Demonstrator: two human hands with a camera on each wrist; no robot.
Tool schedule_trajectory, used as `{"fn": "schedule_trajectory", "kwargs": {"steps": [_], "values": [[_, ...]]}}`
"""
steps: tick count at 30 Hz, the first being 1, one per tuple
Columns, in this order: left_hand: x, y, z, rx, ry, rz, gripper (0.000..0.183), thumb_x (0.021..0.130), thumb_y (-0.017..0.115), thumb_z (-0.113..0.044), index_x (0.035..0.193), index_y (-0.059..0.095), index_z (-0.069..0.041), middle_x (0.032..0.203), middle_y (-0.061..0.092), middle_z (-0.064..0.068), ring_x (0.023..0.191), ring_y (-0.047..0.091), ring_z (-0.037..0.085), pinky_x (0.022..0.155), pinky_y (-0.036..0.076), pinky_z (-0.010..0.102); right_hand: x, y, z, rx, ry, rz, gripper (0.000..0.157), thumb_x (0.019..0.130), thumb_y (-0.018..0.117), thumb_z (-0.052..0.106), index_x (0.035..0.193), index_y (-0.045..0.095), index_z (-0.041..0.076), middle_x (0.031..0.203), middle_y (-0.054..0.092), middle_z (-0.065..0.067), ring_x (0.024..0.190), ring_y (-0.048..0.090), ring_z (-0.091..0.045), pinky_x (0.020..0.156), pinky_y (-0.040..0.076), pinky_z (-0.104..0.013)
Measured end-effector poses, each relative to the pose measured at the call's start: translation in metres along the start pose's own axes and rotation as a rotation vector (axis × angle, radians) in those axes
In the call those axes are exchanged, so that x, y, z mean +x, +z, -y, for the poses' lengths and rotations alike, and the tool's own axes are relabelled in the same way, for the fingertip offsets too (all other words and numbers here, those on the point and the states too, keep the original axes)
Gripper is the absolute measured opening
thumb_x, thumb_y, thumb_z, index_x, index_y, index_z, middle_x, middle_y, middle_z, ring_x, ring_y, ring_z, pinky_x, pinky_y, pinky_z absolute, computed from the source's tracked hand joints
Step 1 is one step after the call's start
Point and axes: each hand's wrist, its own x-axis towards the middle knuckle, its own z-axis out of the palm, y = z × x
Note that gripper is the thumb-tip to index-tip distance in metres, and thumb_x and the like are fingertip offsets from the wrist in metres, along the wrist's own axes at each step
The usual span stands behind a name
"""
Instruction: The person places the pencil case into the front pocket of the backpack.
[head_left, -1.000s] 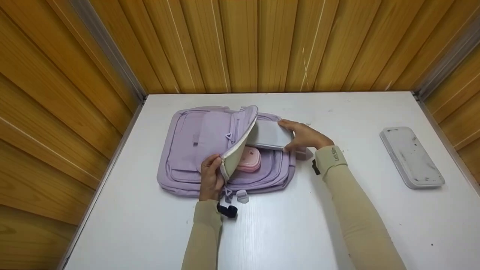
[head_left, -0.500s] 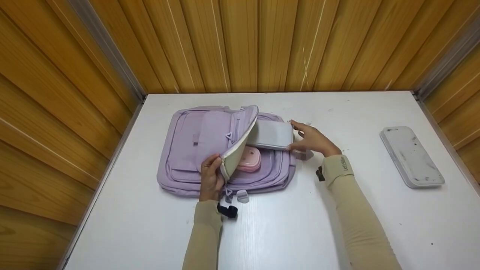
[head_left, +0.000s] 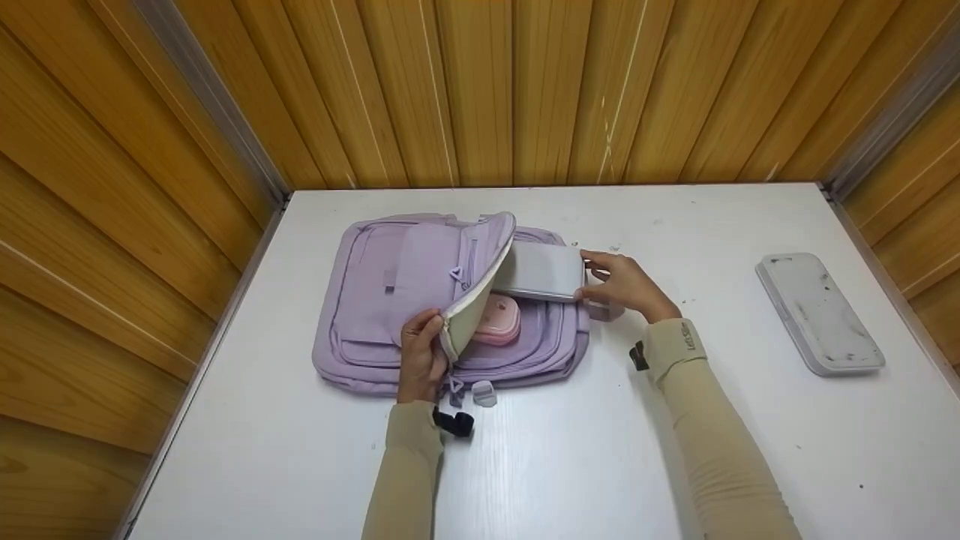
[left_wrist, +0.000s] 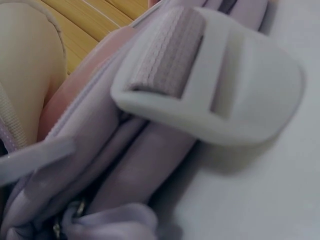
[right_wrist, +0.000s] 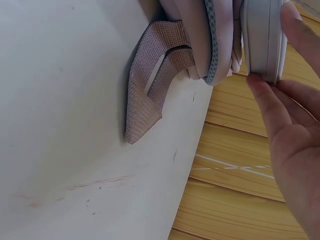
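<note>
A lilac backpack (head_left: 367, 300) lies flat with its zipped front panel lifted. My left hand (head_left: 422, 356) pinches the near corner of that panel's cream-lined flap (head_left: 471, 319), holding the pocket apart. A light grey hard case (head_left: 541, 270) lies partly inside the pocket, its left end hidden under the flap. At the case's right end, my right hand (head_left: 630, 286) grips it with thumb at the near corner and fingers at the far corner. The right wrist view shows those fingers around the end of the case (right_wrist: 262, 45). A small pink case (head_left: 501, 319) sits in the pocket.
Another grey case (head_left: 821, 315) with dark smudges lies at the right of the white table (head_left: 555, 465). A pale strap buckle (left_wrist: 265, 90) hangs at the backpack's near side. A webbing strap (right_wrist: 145, 95) sticks out on the right. Wood-look walls (head_left: 480, 90) enclose the table.
My right hand has drawn back to the right, from over the grey case to its end, showing more of its top. The left hand keeps its hold on the flap.
</note>
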Motion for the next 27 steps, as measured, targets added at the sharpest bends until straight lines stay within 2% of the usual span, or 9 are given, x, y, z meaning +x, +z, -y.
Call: {"fn": "schedule_trajectory", "kwargs": {"steps": [8, 15, 27], "values": [[0.000, -0.001, 0.002, -0.003, 0.009, 0.015, 0.008, 0.078, 0.078, -0.010, 0.084, 0.077, -0.015, 0.079, 0.072, -0.005, 0.072, 0.065, 0.004, 0.068, 0.054, 0.016, 0.002, -0.001, 0.008, -0.061, 0.033, 0.002, 0.078, 0.077, 0.080, 0.014, 0.143, 0.040, 0.000, 0.145, 0.042, -0.023, 0.130, 0.046, -0.039, 0.108, 0.040, -0.044], [-0.001, 0.000, 0.000, -0.012, -0.005, 0.009, 0.014, 0.082, 0.072, -0.002, 0.084, 0.077, -0.015, 0.080, 0.072, -0.006, 0.073, 0.066, 0.005, 0.070, 0.054, 0.016, 0.006, -0.001, 0.013, -0.055, 0.053, 0.019, 0.080, 0.077, 0.081, 0.012, 0.143, 0.038, -0.002, 0.141, 0.045, -0.024, 0.128, 0.050, -0.036, 0.106, 0.042, -0.041], [-0.001, -0.002, 0.001, -0.015, 0.006, 0.022, 0.012, 0.080, 0.075, -0.004, 0.084, 0.077, -0.015, 0.081, 0.072, -0.006, 0.073, 0.065, 0.004, 0.069, 0.053, 0.016, 0.013, 0.001, 0.018, -0.074, 0.031, 0.028, 0.082, 0.074, 0.082, 0.009, 0.142, 0.038, -0.004, 0.142, 0.044, -0.023, 0.129, 0.048, -0.035, 0.108, 0.040, -0.043]]}}
